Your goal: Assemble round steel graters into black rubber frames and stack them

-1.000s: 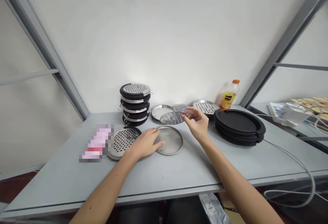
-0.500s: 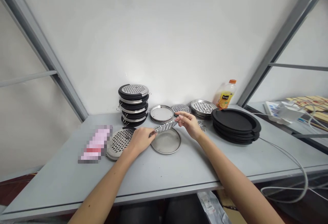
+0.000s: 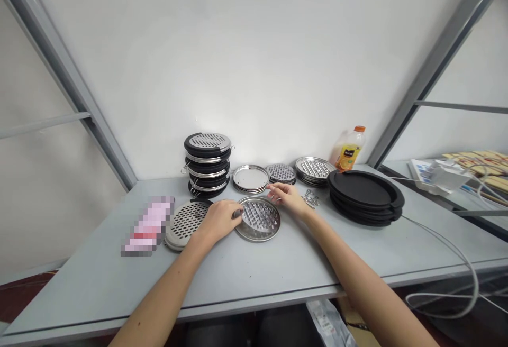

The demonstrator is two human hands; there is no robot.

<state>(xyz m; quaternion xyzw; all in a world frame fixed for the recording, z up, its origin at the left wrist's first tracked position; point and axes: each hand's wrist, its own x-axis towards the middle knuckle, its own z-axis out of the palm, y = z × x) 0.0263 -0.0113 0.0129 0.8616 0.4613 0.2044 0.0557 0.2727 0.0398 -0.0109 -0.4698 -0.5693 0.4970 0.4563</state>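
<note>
A round metal grater plate (image 3: 261,215) with raised teeth sits low over or in a shallow metal dish (image 3: 259,239). My left hand (image 3: 219,218) is closed at the left edge, with thumb and fingers pinching the plate there. At the upper right rim hovers my right hand (image 3: 289,198), its fingers loosely apart and nothing held; whether the fingertips touch the rim is unclear. Under and beside my left wrist lies a perforated disc (image 3: 186,222) with a black edge piece. Small metal clips (image 3: 310,199) lie right of my right hand.
A tall stack of black-rimmed graters (image 3: 207,164) stands back left. Behind the dish are stacked metal dishes (image 3: 251,177), perforated discs (image 3: 281,172) and grater plates (image 3: 315,168). Black rings (image 3: 365,197), a juice bottle (image 3: 351,149) and a cable (image 3: 448,241) are at right; a blurred pink item (image 3: 147,226) is left.
The grater plate has gone from tilted between both hands above the dish to lying down at it. My right hand has let go and moved slightly down; my left stays at the edge.
</note>
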